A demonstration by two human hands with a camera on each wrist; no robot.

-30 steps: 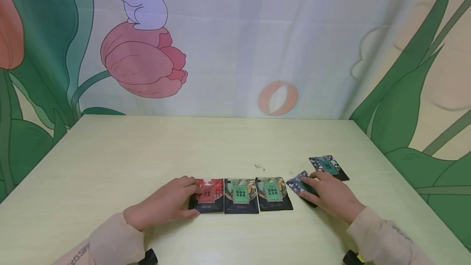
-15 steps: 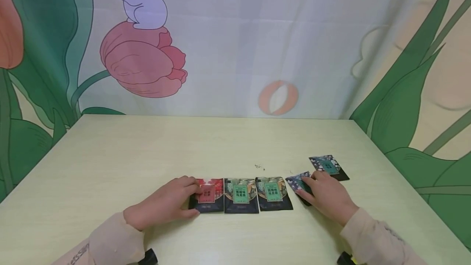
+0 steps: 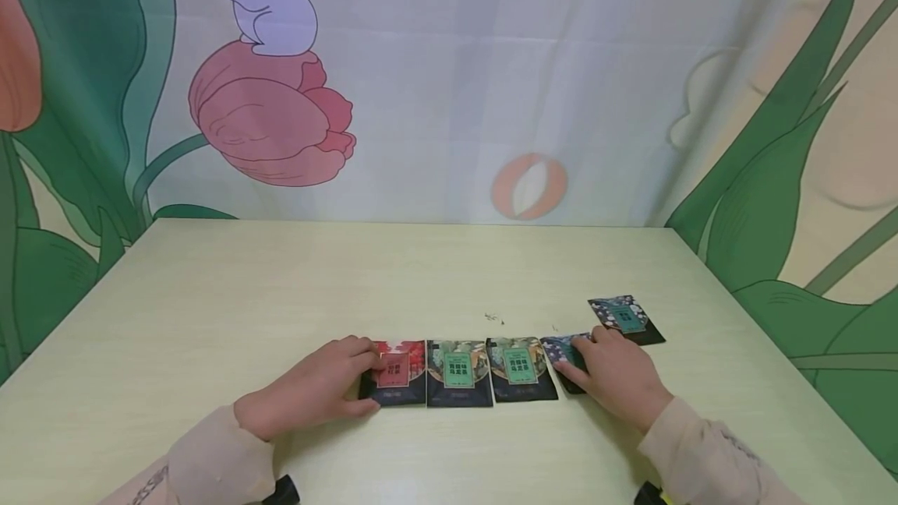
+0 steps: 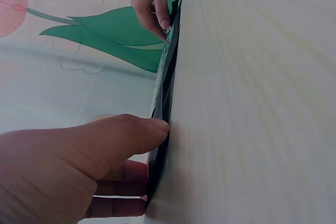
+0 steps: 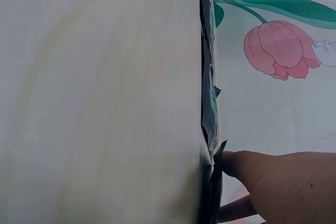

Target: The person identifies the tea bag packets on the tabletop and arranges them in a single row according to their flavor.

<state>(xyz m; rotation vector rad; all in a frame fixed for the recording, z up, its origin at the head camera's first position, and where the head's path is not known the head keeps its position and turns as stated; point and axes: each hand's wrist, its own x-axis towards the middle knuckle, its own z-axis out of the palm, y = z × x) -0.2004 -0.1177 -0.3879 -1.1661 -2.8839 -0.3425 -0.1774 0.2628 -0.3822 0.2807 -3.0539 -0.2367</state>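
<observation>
A red-and-black tea sachet (image 3: 408, 390) lies flat at the left end of a row. My left hand (image 3: 312, 384) rests on its left side, fingers on top and thumb (image 4: 149, 128) at the near edge. Beside it lie two green-labelled tea sachets (image 3: 459, 374) (image 3: 522, 371), edges nearly touching. At the row's right end my right hand (image 3: 620, 380) holds a blue floral tea sachet (image 3: 559, 348) between thumb and fingers, its right part hidden. In the right wrist view this sachet (image 5: 216, 187) stands slightly raised at its edge.
Another blue floral tea sachet (image 3: 627, 318) lies askew behind my right hand. Small dark marks (image 3: 494, 319) show on the pale table (image 3: 316, 279). A printed curtain (image 3: 435, 100) hangs behind the table's far edge.
My right hand has slid the blue floral sachet leftward and turned it straighter, bringing it against the rightmost green-labelled sachet. My left hand has stayed in place.
</observation>
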